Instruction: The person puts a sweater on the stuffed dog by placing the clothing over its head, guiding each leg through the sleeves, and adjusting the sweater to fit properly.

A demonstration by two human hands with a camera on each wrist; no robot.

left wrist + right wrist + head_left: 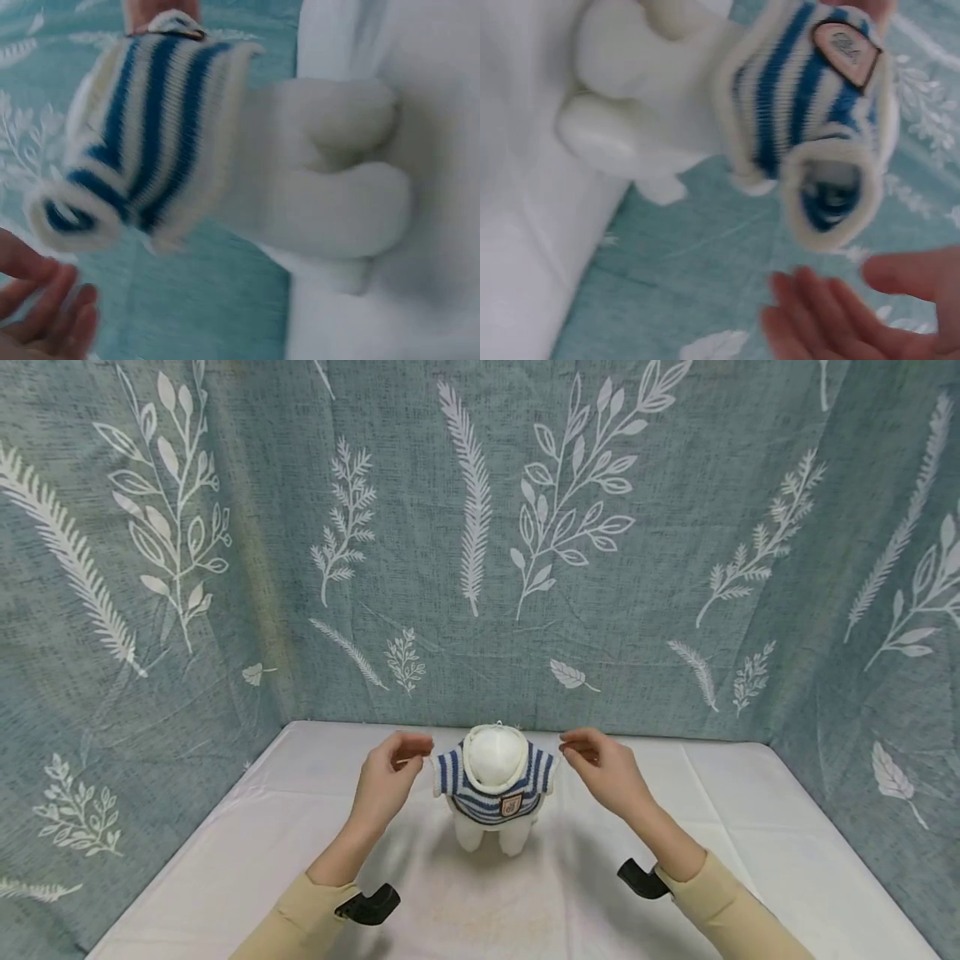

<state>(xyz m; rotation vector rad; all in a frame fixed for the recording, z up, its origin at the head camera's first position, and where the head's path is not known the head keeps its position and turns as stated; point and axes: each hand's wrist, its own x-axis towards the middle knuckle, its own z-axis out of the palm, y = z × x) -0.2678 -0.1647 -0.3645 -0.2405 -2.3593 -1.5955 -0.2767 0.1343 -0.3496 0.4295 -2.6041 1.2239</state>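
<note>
Upright on the table stands a smooth white stuffed-looking figure with stubby legs. It wears a small knitted sweater with blue and white stripes, short sleeves and a badge low on the front. My left hand is beside one sleeve, its fingers loosely bent and holding nothing. In the left wrist view, those fingertips are just below the hollow sleeve opening. On the other side my right hand hovers near the second sleeve, thumb apart from the fingers, nothing between them.
A white cloth covers the table. Blue-green curtains with white leaf prints hang behind it and along both sides. Black wrist mounts stick out from the beige cuffs of both sleeves.
</note>
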